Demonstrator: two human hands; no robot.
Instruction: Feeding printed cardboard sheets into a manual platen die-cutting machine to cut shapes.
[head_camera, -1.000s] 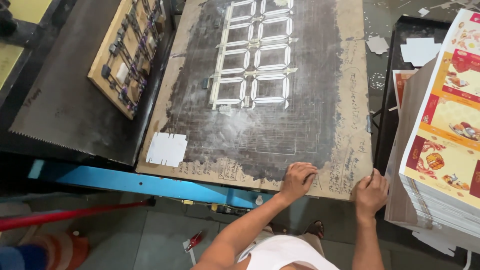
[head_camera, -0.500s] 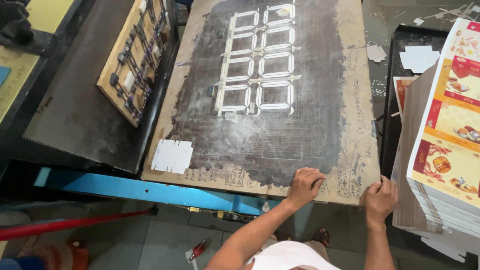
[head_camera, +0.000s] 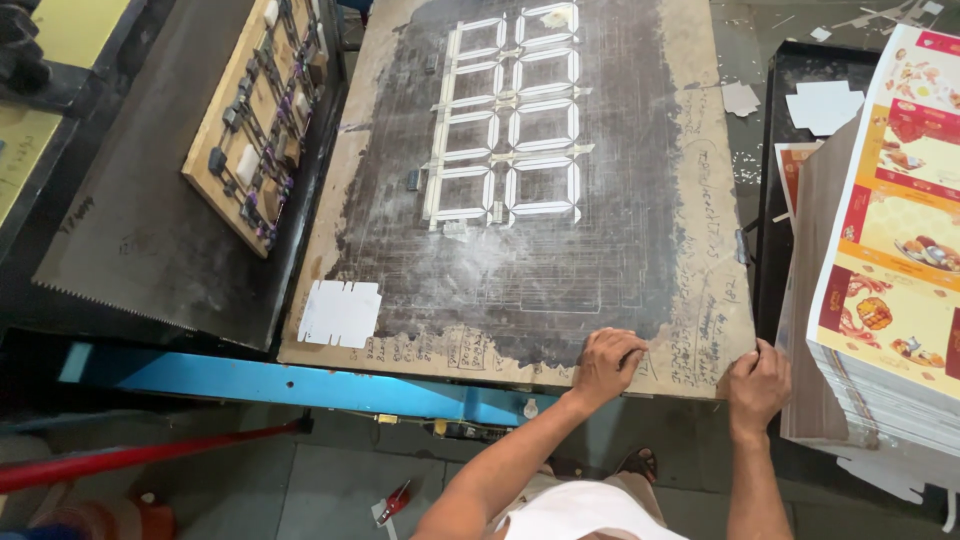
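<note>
Head view: a large brown board (head_camera: 520, 200), darkened over most of its middle and marked with pale rectangular outlines, lies flat on the worktop and fills the centre of the picture. The left hand (head_camera: 608, 362) rests at about 5 o'clock on the board's near edge, fingers curled down onto the surface with the tips pressing the board; its grip is closed on nothing, only bearing on the board. The right hand (head_camera: 757, 380) sits further toward 4 o'clock at the board's near right corner, its fingers wrapped over the edge, so its grip is closed on the board itself. The two hands are near each other but apart.

At 7 o'clock on the board lies a small white card (head_camera: 340, 313) with notched edges. At 10 o'clock a wooden die frame (head_camera: 262, 115) leans tilted on a dark grey sheet (head_camera: 140, 230). At 3 o'clock a tall stack of printed sheets (head_camera: 890, 270) stands just beside the board's right edge. A blue bar (head_camera: 260, 378) runs beneath the board's near edge, toward 7 o'clock.
</note>
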